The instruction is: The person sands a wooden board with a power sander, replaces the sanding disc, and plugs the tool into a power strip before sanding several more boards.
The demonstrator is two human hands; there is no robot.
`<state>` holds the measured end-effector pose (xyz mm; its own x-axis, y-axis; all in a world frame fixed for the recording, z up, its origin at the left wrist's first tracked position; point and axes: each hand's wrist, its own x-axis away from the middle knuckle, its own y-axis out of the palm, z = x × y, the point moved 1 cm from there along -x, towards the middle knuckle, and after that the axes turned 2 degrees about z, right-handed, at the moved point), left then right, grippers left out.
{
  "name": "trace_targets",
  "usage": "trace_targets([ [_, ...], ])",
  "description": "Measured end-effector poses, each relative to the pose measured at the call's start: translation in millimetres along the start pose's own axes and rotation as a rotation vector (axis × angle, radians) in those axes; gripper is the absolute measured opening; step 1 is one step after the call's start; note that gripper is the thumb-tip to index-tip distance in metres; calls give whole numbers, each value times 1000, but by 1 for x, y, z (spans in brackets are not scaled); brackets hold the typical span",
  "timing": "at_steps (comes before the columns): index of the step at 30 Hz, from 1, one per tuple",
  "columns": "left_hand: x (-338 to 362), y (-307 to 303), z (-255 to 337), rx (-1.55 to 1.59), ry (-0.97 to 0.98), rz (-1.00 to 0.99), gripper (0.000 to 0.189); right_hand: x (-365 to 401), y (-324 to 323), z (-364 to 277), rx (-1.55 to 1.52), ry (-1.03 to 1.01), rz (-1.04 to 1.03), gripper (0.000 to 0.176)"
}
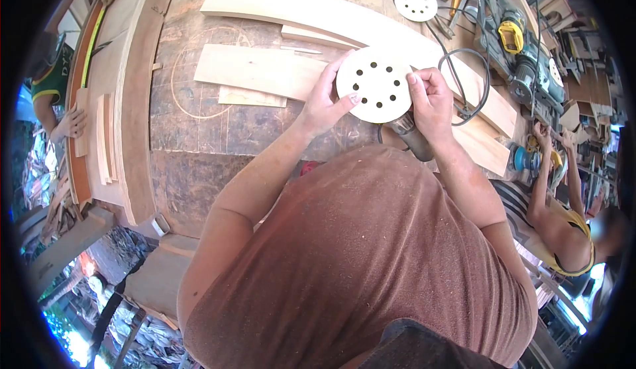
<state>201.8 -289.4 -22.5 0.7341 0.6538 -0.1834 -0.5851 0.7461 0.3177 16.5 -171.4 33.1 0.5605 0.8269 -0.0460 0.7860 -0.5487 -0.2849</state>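
Observation:
Between my two hands is a round, cream-white sanding disc (374, 85) with a ring of dark holes. My left hand (326, 102) grips its left edge, the thumb lying on the face and the fingers behind it. On the right edge, my right hand (432, 97) pinches the disc between thumb and curled fingers. Partly hidden under the disc and my right wrist is a dark, rounded power tool (414, 142), perhaps a sander. Pale wooden boards (252, 65) lie behind and beside the disc on the worn workbench (199, 134).
A second holed disc (415, 2) lies at the back. A black cable (487, 84) loops over a long curved board (285, 8). Power tools (520, 51) crowd the right. One person (570, 236) works at right with a tool; another person's hand (71, 122) rests on wood at left.

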Motion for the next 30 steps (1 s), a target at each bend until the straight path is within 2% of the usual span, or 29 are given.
trace_targets([
  [10, -2, 0, -2, 1, -12, -1, 77, -3, 2, 1, 101, -23, 45, 16],
  [13, -1, 0, -6, 22, -18, 4, 77, -5, 2, -6, 214, -147, 41, 14],
  [15, -1, -1, -7, 39, -12, 2, 77, -6, 1, -11, 400, -243, 62, 16],
  [18, -2, -2, -2, 11, -39, -35, 80, -11, 0, -10, 600, -252, 49, 18],
  [20, -3, 4, 6, 20, -60, 19, 86, -13, -1, 0, 564, -310, 67, 20],
  [22, -5, 4, 5, -2, -40, -17, 90, -13, -5, -6, 573, -242, 27, 23],
  [24, -8, 4, 10, 5, -182, 44, 92, -17, -11, -11, 531, -161, 53, 30],
  [25, -9, 4, 13, -35, -190, 61, 88, -20, -18, -14, 403, 11, -47, 34],
  [26, -10, 10, 15, -37, -184, 31, 88, -22, -23, -7, 405, 9, -16, 34],
  [28, -10, 20, 18, 122, -333, 173, 78, -24, -24, 31, 122, 213, -201, 47],
  [29, -9, 18, 7, 69, -329, 198, 65, -20, -25, 44, 122, 206, -173, 47],
  [30, -8, 19, 5, 66, -324, 171, 65, -13, -24, 54, 99, 182, -272, 45],
])
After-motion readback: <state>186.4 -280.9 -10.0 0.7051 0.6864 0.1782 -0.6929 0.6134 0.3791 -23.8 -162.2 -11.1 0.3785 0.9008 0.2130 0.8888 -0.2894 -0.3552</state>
